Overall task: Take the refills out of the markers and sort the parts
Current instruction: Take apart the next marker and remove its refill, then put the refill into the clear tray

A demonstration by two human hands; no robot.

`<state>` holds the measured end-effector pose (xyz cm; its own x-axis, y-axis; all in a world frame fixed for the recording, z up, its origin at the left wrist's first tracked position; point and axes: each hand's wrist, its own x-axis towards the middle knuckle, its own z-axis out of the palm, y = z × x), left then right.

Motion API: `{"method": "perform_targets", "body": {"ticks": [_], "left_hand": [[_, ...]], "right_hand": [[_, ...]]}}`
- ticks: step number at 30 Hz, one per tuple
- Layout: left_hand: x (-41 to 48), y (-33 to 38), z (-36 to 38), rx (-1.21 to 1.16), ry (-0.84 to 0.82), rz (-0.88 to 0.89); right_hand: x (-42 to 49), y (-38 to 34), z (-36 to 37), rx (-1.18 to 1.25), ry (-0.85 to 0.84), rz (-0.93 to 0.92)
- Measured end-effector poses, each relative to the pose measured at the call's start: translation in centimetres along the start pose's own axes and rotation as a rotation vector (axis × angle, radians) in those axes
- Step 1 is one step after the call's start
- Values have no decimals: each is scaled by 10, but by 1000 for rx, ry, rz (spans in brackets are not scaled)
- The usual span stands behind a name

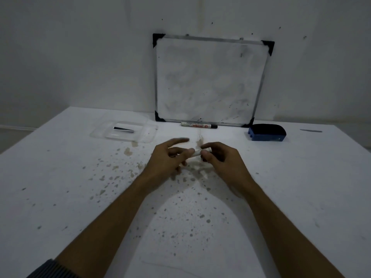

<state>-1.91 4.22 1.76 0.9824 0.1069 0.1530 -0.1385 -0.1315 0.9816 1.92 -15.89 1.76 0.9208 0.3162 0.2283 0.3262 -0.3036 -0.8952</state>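
Both of my hands meet over the middle of the table and hold one white marker (pixel 197 153) between them. My left hand (pixel 169 157) grips its left end, index finger stretched out. My right hand (pixel 218 155) pinches the right end. Most of the marker is hidden by my fingers. A second marker (pixel 198 125), white with a black cap and red print, lies at the foot of the whiteboard. A clear plastic tray (pixel 148 134) at the back left holds a thin black refill (pixel 123 128).
A small whiteboard (pixel 210 81) leans against the wall at the back. A blue eraser (pixel 267 132) sits to its right. The white table (pixel 80 197) is speckled with brown stains. A dark mark (pixel 311 131) lies at the far right.
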Motion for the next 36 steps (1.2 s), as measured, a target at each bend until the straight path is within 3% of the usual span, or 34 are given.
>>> {"method": "perform_targets", "body": {"ticks": [4,7,11,13,16,19,22,27,30,33,36], "left_hand": [[3,1,4,-432,88,-197],[1,-2,21,-463,40,-170],[-3,0,33,-379,124,-78],[-2,5,30,-291,216,-12],[-3,18,32,-214,314,128],[-14,14,48,-36,183,179],[-20,1,61,96,49,156],[-9,6,52,3,232,240],[-10,3,52,69,143,156],[-4,3,46,-35,231,113],[1,4,40,-162,282,51]], "right_hand": [[3,-4,-8,169,115,82],[3,-7,-1,249,116,145],[1,-10,14,295,87,169],[3,-13,19,533,126,256],[3,-20,21,1156,196,496],[0,-25,22,1437,182,561],[-1,-24,30,1448,237,585],[3,-19,28,1372,258,509],[4,-17,29,1254,232,503],[6,-13,30,1108,209,483],[6,-17,28,797,184,395]]}}
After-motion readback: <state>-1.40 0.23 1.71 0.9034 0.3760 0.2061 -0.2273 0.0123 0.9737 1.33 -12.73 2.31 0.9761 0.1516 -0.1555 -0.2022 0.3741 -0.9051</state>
